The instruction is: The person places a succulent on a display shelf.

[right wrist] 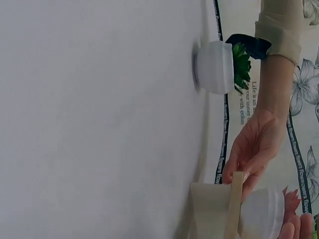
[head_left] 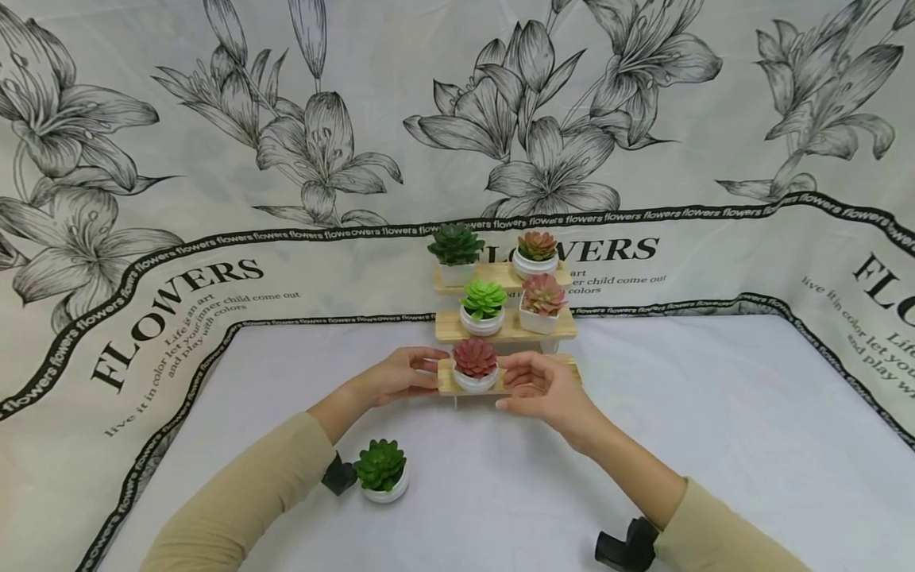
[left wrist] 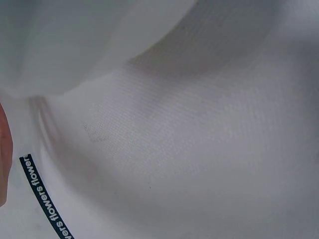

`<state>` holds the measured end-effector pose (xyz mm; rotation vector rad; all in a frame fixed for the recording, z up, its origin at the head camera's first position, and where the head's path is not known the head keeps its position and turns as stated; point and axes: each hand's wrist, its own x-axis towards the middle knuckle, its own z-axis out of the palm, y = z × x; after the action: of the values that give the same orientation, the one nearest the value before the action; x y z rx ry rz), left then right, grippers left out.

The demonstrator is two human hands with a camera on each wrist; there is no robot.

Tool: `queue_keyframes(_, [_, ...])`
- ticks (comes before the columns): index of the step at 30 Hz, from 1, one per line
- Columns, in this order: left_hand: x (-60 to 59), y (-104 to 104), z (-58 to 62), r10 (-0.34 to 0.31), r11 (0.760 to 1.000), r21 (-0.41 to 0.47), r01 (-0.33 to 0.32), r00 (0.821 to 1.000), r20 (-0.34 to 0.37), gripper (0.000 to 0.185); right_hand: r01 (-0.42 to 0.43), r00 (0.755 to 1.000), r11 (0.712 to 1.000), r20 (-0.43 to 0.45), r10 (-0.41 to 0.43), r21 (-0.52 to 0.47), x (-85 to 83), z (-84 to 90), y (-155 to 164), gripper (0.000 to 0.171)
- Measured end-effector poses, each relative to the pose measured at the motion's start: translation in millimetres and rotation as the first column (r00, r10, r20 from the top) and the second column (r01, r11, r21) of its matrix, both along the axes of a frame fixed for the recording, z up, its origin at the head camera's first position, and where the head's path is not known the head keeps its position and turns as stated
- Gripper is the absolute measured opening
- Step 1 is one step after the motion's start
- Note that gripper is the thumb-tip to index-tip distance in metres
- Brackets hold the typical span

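Note:
A red succulent in a round white pot stands on the lowest board of a tiered wooden stand. My left hand grips the left end of that board, its fingers around the edge in the right wrist view. To the right of the red succulent is my right hand, fingers loosely bent, fingertips close to the pot and thumb in front of the board. On the middle tier sit a bright green succulent and a pink one. The top tier carries a dark green succulent and an orange-red one.
A green succulent in a white pot stands on the white tablecloth, near my left forearm. Black wrist devices show under both sleeves. Behind the stand hangs a flower-printed cloth.

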<state>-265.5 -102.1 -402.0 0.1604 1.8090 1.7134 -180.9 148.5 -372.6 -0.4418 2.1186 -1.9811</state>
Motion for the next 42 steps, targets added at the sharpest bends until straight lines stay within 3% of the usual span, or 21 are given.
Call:
queue_keyframes(3, [-0.6, 1, -0.1, 0.000, 1.000, 0.000, 0.000, 1.000, -0.004, 0.049, -0.126, 0.992, 0.992, -0.029, 0.127, 0.024, 6.5, 0.3, -8, 0.054])
queue_keyframes(7, [-1.5, 1, -1.7, -0.009, 1.000, 0.004, 0.009, 1.000, -0.017, 0.049, -0.305, 0.951, 0.951, -0.045, 0.307, 0.041, 11.6, -4.4, -19, 0.056])
queue_keyframes(12, [-1.7, 1, -2.8, -0.020, 1.000, -0.002, 0.020, 0.999, -0.026, 0.049, -0.408, 0.913, 0.912, -0.004, 0.408, 0.041, 14.6, -17.2, -34, 0.060])
queue_keyframes(22, [2.4, -1, -2.8, -0.024, 1.000, -0.003, 0.024, 0.999, -0.026, 0.049, -0.422, 0.906, 0.904, 0.057, 0.419, 0.072, 17.4, -35.9, -70, 0.070])
queue_keyframes(29, [3.2, -5, -1.3, -0.027, 1.000, -0.012, 0.027, 0.999, -0.038, 0.048, -0.461, 0.887, 0.883, 0.065, 0.457, 0.089, 12.4, -48.0, -98, 0.072])
queue_keyframes(37, [3.1, -2, -0.2, -0.012, 1.000, -0.003, 0.012, 0.999, -0.036, 0.049, -0.410, 0.908, 0.880, 0.017, 0.418, 0.238, 13.1, -55.7, -117, 0.071])
queue_keyframes(42, [1.8, -2, -0.7, -0.012, 1.000, -0.006, 0.012, 0.999, -0.033, 0.049, -0.389, 0.915, 0.883, -0.003, 0.404, 0.263, 13.0, -59.0, -120, 0.069])
